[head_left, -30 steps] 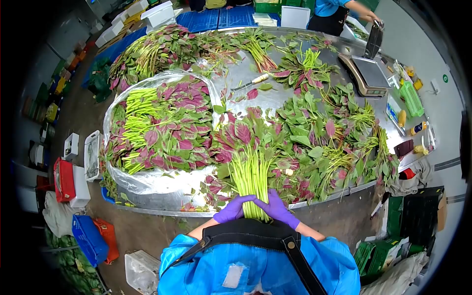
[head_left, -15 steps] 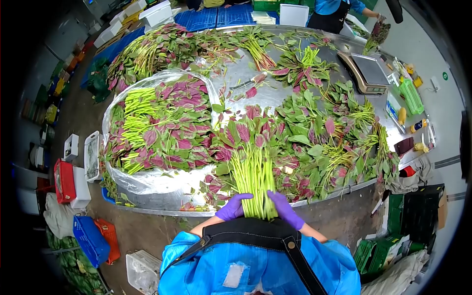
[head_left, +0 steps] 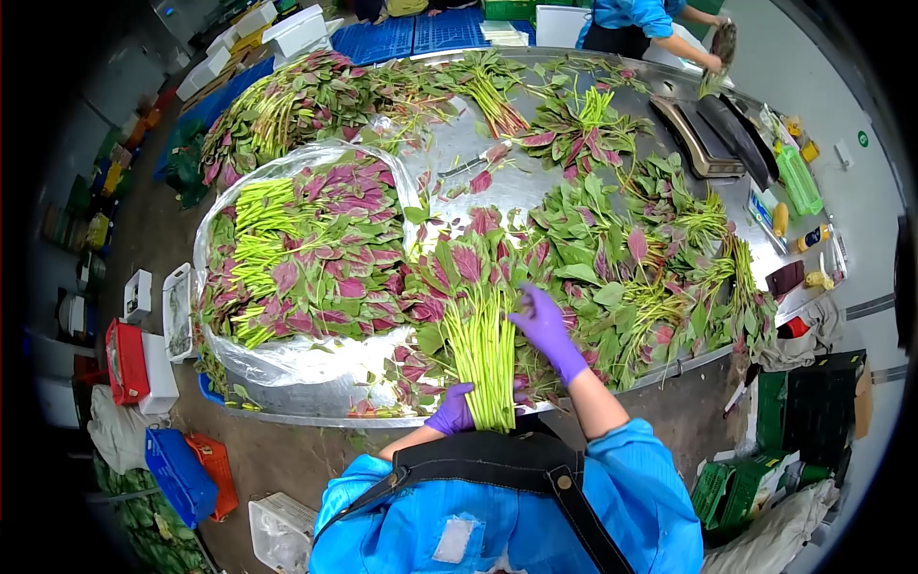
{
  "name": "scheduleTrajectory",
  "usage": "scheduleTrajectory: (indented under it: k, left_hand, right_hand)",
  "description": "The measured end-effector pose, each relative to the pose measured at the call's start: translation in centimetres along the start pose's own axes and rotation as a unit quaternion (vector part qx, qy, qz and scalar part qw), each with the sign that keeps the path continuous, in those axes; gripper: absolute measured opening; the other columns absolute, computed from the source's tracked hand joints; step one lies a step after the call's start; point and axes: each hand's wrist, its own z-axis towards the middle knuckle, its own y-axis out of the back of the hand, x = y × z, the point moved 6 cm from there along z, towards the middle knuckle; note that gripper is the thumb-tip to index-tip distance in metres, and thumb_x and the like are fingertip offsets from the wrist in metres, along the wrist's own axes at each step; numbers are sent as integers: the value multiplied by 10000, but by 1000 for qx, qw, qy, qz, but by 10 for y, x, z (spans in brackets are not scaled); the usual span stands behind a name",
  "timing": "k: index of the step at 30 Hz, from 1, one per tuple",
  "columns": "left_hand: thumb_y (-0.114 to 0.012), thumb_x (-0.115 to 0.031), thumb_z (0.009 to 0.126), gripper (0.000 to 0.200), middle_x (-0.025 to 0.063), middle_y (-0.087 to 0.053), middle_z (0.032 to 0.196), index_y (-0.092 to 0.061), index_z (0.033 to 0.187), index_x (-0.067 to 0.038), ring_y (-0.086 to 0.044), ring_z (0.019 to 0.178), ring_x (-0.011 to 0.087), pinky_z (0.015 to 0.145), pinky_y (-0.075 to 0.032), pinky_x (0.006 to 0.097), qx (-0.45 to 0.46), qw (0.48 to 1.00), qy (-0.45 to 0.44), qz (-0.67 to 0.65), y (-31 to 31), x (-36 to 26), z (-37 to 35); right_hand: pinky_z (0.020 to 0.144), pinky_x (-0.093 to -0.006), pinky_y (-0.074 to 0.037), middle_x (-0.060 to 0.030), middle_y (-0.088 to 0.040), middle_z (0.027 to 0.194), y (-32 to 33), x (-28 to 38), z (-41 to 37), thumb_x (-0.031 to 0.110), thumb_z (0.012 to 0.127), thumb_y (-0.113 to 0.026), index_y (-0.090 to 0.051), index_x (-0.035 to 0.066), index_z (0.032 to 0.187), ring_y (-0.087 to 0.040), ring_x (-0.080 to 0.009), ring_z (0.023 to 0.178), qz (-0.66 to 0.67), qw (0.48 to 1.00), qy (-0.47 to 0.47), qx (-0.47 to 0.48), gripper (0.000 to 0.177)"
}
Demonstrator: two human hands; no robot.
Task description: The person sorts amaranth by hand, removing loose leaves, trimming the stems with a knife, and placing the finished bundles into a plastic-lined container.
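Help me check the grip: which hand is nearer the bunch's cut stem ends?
Left. The left hand grips the bunch right at its cut stem ends; the right hand is farther up, beside the stems toward the leafy end.

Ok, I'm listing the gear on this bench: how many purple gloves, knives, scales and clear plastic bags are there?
Purple gloves: 2 (left hand gripping the stem bunch, right hand)
Knife: 1
Scale: 1
Clear plastic bag: 1
Total: 5

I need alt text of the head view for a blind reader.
A person in purple gloves grips a red-and-green leafy bundle by its stems with the left hand at a steel table, the right hand open on loose leaves beside it. More bunches fill a plastic bag.
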Motion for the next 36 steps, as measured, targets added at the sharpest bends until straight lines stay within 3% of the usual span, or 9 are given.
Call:
scheduleTrajectory:
  k: [4, 9, 12, 17, 21, 27, 31, 33, 36]
  left_hand:
    - [-592, -301, 695, 805, 255, -367, 1315, -238, 1348, 9, -437, 1153, 385, 973, -355, 475, -5, 1000, -18, 10, 17, -1, -1]
    - [-592, -268, 692, 774, 252, -438, 1253, -265, 1338, 7, -512, 1052, 365, 932, -398, 470, -50, 999, -12, -8, 26, -1, -5]
    - [-581, -258, 699, 765, 260, -420, 1268, -260, 1340, 7, -508, 1059, 367, 937, -394, 466, -38, 999, -16, -13, 21, -1, -5]
    - [-569, -264, 708, 759, 262, -424, 1263, -254, 1341, 13, -501, 1071, 364, 947, -386, 461, -28, 999, -16, -8, 12, -2, -4]
    - [-556, -272, 708, 760, 244, -372, 1316, -246, 1356, -25, -481, 1103, 384, 923, -399, 500, -47, 999, -15, 15, 28, -1, -7]
    - [-568, -272, 698, 759, 258, -409, 1274, -264, 1335, 6, -487, 1098, 370, 942, -388, 477, -53, 998, -7, 16, 33, -1, -8]
    - [-569, -252, 696, 749, 267, -438, 1237, -271, 1318, 39, -482, 1109, 364, 966, -370, 457, -38, 999, -15, 7, 2, -5, -3]
    - [-554, -213, 713, 722, 259, -438, 1237, -261, 1320, 44, -464, 1133, 367, 987, -347, 459, -54, 998, -6, 20, 2, -8, -9]
    - [-521, -118, 734, 669, 246, -388, 1296, -254, 1327, 42, -412, 1196, 346, 1026, -300, 455, -128, 991, -2, 29, 4, -14, -21]
  right_hand:
    - [583, -296, -457, -71, -600, 702, -19, -4, -18, 156, 714, -665, -625, 26, 857, -571, -185, 643, 20, 967, -51, 248, 197]
    - [603, -244, -465, -19, -616, 728, 12, 24, -82, 82, 744, -617, -635, 50, 839, -577, -106, 690, 196, 689, -188, 671, 102]
    - [603, -237, -455, -11, -610, 751, 11, -13, -23, 80, 752, -612, -610, 73, 1027, -551, -98, 661, 215, 902, -237, 289, 276]
    - [549, -288, -432, -49, -560, 668, -30, -13, 15, 122, 770, -597, -596, 85, 1071, -508, -148, 552, -24, 969, -11, 247, 303]
    - [576, -315, -447, -101, -566, 690, -22, -1, -1, 179, 783, -603, -607, 59, 936, -560, -210, 616, -69, 967, 149, 193, 195]
    - [607, -318, -470, -87, -617, 761, 6, -13, -83, 268, 801, -606, -608, 64, 928, -596, -210, 669, 62, 714, -5, 698, 240]
    - [616, -286, -472, -54, -623, 794, 11, 6, -56, 364, 806, -602, -599, 48, 960, -589, -147, 696, -265, 762, -64, 587, 352]
    - [622, -271, -475, -34, -628, 833, -11, -8, -74, 413, 822, -577, -596, 40, 977, -584, -117, 718, 35, 741, -340, 578, 405]
    - [692, -256, -467, -40, -632, 890, -35, -16, -95, 406, 849, -546, -600, 30, 1005, -586, -119, 765, 184, 775, -365, 482, 411]
